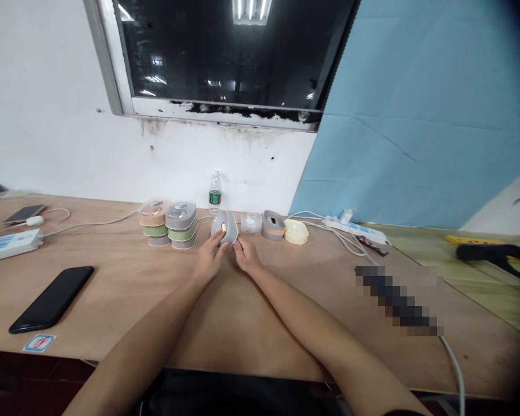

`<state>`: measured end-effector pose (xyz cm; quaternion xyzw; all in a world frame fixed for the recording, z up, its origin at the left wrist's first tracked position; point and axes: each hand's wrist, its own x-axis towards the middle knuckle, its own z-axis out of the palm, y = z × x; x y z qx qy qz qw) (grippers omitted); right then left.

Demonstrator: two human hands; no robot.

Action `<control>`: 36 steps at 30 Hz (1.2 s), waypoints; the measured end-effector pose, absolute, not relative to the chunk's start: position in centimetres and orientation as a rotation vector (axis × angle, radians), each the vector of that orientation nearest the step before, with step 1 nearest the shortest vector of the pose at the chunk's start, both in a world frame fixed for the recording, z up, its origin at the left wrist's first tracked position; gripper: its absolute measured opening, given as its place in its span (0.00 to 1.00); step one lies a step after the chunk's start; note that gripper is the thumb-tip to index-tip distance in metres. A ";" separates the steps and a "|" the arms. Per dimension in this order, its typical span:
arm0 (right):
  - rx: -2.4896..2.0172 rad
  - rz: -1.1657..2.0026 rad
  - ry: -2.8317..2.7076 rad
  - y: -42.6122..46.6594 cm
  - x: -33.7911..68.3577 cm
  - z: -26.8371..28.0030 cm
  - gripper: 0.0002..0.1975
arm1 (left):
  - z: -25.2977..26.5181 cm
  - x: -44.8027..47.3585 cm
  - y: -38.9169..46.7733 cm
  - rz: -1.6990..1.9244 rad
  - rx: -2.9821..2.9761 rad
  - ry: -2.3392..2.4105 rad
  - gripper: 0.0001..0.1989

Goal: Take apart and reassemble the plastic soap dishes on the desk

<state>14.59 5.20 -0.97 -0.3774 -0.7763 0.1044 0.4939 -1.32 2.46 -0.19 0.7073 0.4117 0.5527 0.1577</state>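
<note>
The left hand [208, 259] closes on a light grey, oval plastic piece [230, 224] with a small pale part on its face, fingers over that face and thumb low by its near edge. The right hand [248, 257] has its fingers bent close together at the piece's lower right edge; whether they pinch it or only brace it, I cannot tell. The piece is tilted, just beyond both hands, over the brown wooden tabletop [242, 341].

The hold looks to be at the fingertips, so uneven pressure on the smooth face could make the piece twist or slip. A sideways jerk of the right hand could knock the low, clear plastic container [251, 223] just beyond it. The upright, clear bottle with a green label [215, 198] stands beyond the left hand and could topple if the piece were pushed into it.

Left of the left hand, two tall stacks of oval containers, one peach-topped [155, 223] and one grey-topped [181, 225], limit room on that side. Right of the right hand are a grey-and-peach oval stack [273, 225] and pale yellow plastic pieces [296, 231]; farther right, a white power strip [366, 231] and loose white cables [346, 241] could snag a reaching arm.
</note>
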 end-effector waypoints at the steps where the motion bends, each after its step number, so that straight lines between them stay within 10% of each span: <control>1: -0.889 0.247 -1.871 4.9 14.5 -0.8 0.15 | -0.2 -1.3 2.5 1.591 2.008 1.159 0.21; 20: -0.896 -0.041 -1.777 5.7 15.1 0.5 0.13 | 0.4 -1.2 2.7 1.718 1.643 1.126 0.23; 36: -1.630 -0.498 -1.234 9.0 34.9 -0.1 0.15 | 0.6 -0.4 1.1 1.451 2.103 1.111 0.19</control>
